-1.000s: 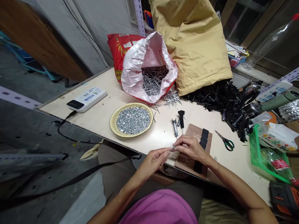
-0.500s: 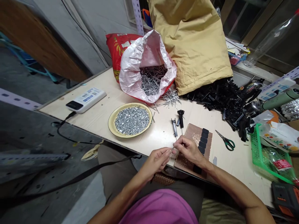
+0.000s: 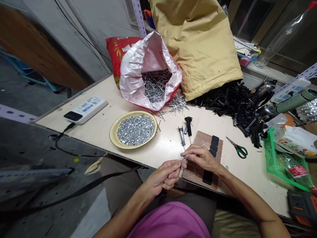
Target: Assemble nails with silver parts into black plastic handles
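My left hand [image 3: 164,174] and my right hand [image 3: 201,156] meet at the table's near edge, both pinched on a thin metal nail [image 3: 182,159] held between their fingertips. They hover over the left edge of a brown perforated board [image 3: 203,140] that carries a column of black plastic pieces [image 3: 213,147]. Two black plastic clips [image 3: 185,130] lie on the table just beyond my hands. A yellow plate [image 3: 113,132] heaped with small silver washers sits to the left. An open white bag of nails [image 3: 151,82] stands behind it.
A heap of black plastic parts [image 3: 235,102] spills from under a tan sack [image 3: 198,43]. Green-handled scissors [image 3: 237,149] lie right of the board. A green basket [image 3: 271,158] stands at the far right, a white power strip [image 3: 85,108] at the left.
My hands stayed together on the nail, shifting slightly toward me and left. The camera view drifted a little, so the table objects appear lower and more leftward.
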Motion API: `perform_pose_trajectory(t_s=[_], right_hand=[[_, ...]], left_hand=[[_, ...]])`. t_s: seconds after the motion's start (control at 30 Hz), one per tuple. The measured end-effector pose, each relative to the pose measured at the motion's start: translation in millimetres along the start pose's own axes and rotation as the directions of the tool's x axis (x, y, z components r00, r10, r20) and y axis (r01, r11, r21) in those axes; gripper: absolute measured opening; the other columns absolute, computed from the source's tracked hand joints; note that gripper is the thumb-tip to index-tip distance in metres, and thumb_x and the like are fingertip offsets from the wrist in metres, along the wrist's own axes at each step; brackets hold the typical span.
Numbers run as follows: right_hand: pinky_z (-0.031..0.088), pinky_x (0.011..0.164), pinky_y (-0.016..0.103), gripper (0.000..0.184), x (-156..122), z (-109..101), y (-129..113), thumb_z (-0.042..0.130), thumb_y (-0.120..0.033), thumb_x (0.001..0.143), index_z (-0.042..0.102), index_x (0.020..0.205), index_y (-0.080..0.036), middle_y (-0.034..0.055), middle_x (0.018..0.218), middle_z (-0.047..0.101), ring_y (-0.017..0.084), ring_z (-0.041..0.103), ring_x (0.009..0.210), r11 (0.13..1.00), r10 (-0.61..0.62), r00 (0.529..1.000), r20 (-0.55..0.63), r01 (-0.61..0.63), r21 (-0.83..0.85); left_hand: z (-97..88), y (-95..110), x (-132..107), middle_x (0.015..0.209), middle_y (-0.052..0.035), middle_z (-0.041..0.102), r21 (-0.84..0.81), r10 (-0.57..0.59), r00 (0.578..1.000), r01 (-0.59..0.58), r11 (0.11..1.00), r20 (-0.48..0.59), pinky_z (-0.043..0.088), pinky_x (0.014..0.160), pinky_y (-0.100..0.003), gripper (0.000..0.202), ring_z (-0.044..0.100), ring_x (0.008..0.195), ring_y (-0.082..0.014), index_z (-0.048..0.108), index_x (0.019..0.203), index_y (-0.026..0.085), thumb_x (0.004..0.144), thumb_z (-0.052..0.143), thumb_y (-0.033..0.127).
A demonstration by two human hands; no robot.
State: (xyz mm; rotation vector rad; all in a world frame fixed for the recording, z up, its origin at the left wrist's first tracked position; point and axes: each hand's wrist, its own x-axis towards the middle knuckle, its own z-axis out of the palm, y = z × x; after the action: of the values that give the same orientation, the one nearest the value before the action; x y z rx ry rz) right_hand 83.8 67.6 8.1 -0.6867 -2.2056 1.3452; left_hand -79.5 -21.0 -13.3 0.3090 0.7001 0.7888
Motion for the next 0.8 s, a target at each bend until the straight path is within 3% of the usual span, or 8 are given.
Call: perform_pose_trajectory(t_s=[0.13,0.2,0.33,0.37,0.5,0.57,0.67,0.8], right_hand=[[0.047,0.065,0.026,0.033,-3.1,0.0,-0.9,0.042,-0.040,0.094,0.067,0.091,-0.018,0.0048,0.080,0.065,0.013,0.060,0.070,0.993,-0.027,1.000,0.002,0.027,-0.114],[0.047,0.065,0.026,0.033,-4.7,2.5,-0.1,0.038,-0.038,0.095,0.064,0.090,-0.018,0.0056,0.079,0.063,0.014,0.058,0.071,0.975,-0.061,0.998,-0.004,0.059,-0.214],[0.044,0.064,0.027,0.037,-7.6,9.2,4.8,0.026,-0.035,0.098,0.057,0.088,-0.018,0.0058,0.077,0.058,0.015,0.053,0.070,0.924,-0.147,0.989,0.002,0.138,-0.357],[0.044,0.063,0.027,0.037,-8.3,10.1,5.9,0.025,-0.034,0.099,0.056,0.087,-0.018,0.0053,0.076,0.057,0.015,0.052,0.069,0.918,-0.157,0.988,0.004,0.147,-0.369],[0.040,0.064,0.029,0.039,-10.6,9.7,7.6,0.023,-0.035,0.098,0.053,0.078,-0.019,0.0043,0.069,0.052,0.016,0.046,0.067,0.866,-0.203,0.979,0.022,0.190,-0.462],[0.038,0.063,0.030,0.044,-10.9,10.0,8.2,0.022,-0.036,0.099,0.051,0.070,-0.020,0.0034,0.064,0.050,0.016,0.044,0.063,0.837,-0.228,0.973,0.036,0.215,-0.504],[0.035,0.058,0.029,0.052,-11.1,14.4,10.3,0.018,-0.038,0.099,0.047,0.060,-0.021,0.0016,0.055,0.046,0.015,0.041,0.055,0.838,-0.250,0.968,0.011,0.222,-0.499],[0.033,0.052,0.027,0.060,-13.4,18.9,9.3,0.016,-0.049,0.097,0.045,0.053,-0.020,0.0001,0.048,0.045,0.011,0.038,0.045,0.921,-0.061,0.996,-0.058,0.034,-0.387]], left_hand=[[1.1,-2.2,1.3,0.043,0.0136,0.026,0.155,0.061,0.992,-0.043,0.987,-0.112,0.005,0.034,-0.016,0.044,0.007,0.034,-0.0007,0.058,0.079,0.016,0.064,0.069,0.055],[3.7,-5.2,1.5,0.043,0.0118,0.027,0.324,0.188,0.964,-0.120,0.938,-0.187,0.010,0.035,-0.017,0.045,0.014,0.035,-0.0026,0.062,0.082,0.015,0.067,0.064,0.058],[8.2,-11.4,2.1,0.049,0.0041,0.040,0.629,0.543,0.801,-0.291,0.721,-0.252,0.030,0.045,-0.021,0.041,0.041,0.050,-0.0105,0.069,0.080,0.016,0.071,0.061,0.055],[8.3,-12.5,2.1,0.049,0.0040,0.040,0.642,0.549,0.799,-0.291,0.709,-0.245,0.030,0.046,-0.021,0.042,0.041,0.051,-0.0110,0.070,0.081,0.016,0.071,0.060,0.055],[6.8,-14.8,0.4,0.044,0.0081,0.029,0.593,0.395,0.900,-0.217,0.775,-0.187,0.022,0.040,-0.020,0.050,0.026,0.040,-0.0074,0.069,0.090,0.012,0.076,0.052,0.057],[7.2,-15.2,-0.8,0.046,0.0055,0.038,0.658,0.445,0.881,-0.242,0.713,-0.158,0.030,0.044,-0.021,0.044,0.036,0.044,-0.0093,0.070,0.088,0.013,0.078,0.052,0.053],[9.6,-15.8,-1.1,0.060,-0.0022,0.059,0.782,0.582,0.807,-0.300,0.547,-0.097,0.044,0.062,-0.026,0.031,0.056,0.064,-0.0171,0.071,0.083,0.017,0.081,0.052,0.042],[10.0,-17.2,0.8,0.068,-0.0042,0.064,0.822,0.642,0.762,-0.312,0.477,-0.083,0.045,0.069,-0.028,0.025,0.059,0.073,-0.0196,0.072,0.081,0.020,0.080,0.053,0.037]])
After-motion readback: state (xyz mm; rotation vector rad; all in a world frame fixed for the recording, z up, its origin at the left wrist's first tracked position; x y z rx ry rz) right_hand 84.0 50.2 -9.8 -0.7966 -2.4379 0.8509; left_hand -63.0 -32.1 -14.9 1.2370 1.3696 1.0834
